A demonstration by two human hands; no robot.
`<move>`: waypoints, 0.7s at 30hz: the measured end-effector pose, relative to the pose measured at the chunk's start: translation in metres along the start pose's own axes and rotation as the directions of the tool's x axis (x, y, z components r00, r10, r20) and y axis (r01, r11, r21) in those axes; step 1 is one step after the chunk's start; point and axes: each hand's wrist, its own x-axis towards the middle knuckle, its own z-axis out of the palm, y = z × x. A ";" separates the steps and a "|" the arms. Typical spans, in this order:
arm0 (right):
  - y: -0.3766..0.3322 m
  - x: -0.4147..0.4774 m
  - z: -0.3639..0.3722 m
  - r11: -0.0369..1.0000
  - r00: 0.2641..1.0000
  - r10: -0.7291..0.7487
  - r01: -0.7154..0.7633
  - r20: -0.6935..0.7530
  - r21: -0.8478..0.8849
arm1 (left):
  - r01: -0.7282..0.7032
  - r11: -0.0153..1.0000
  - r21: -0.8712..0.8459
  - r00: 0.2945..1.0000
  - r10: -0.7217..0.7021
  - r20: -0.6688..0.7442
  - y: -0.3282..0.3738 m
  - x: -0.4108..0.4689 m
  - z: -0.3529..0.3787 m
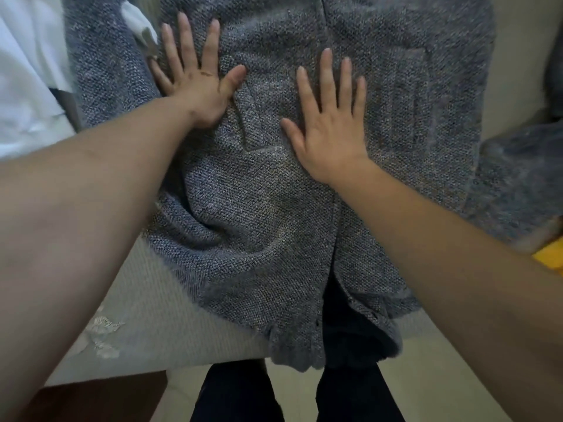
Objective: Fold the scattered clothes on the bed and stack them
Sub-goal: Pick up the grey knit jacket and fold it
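Item: grey knit cardigan point(259, 208), spread front-up across the centre of the frame, with its hem hanging over the near edge at lower centre.
Support: bed point(152, 315), with its pale cover showing at lower left.
Left hand point(192, 77): upper centre-left, fingers straight and spread, palm flat on the knit, holding nothing.
Right hand point(332, 117): centre, likewise flat and splayed, pressing the knit with nothing gripped.
Step in hand (judged): smoothing the body flat before the first fold.
Fault to clear: deep crease point(213, 229), bunched below your left wrist at centre-left.
Method: sweep your palms outward from the front opening toward the sides. Press lightly, because a loose knit will likely stretch or drag if pushed hard.
Check: line up the two front edges along the centre before you fold, and draw the overhanging hem onto the bed.
Sleeve: grey knit point(518, 184) at the right edge is probably a sleeve. Bring it in across the body.
Neighbours: white garment point(27, 71) at upper left, touching the cardigan's side; yellow item point(548, 257) at the right edge, not identifiable.
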 end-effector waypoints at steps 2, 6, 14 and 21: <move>-0.008 -0.031 -0.005 0.994 0.997 -0.033 0.040 -0.075 0.098 | -0.037 0.998 -0.043 0.993 0.032 -0.112 0.003 -0.015 -0.003; -0.022 -0.113 0.012 0.972 0.983 -0.083 0.117 -0.167 0.204 | -0.145 0.989 0.031 0.898 0.145 -0.415 0.014 -0.088 0.023; -0.023 -0.146 0.057 0.989 0.981 -0.149 0.151 0.122 -0.008 | -0.121 0.992 0.027 0.989 0.123 -0.078 -0.014 -0.122 0.049; -0.084 -0.156 0.026 0.934 0.962 -0.232 0.262 -0.143 0.244 | 0.107 0.910 -0.400 0.692 -0.357 -0.627 -0.080 -0.125 -0.017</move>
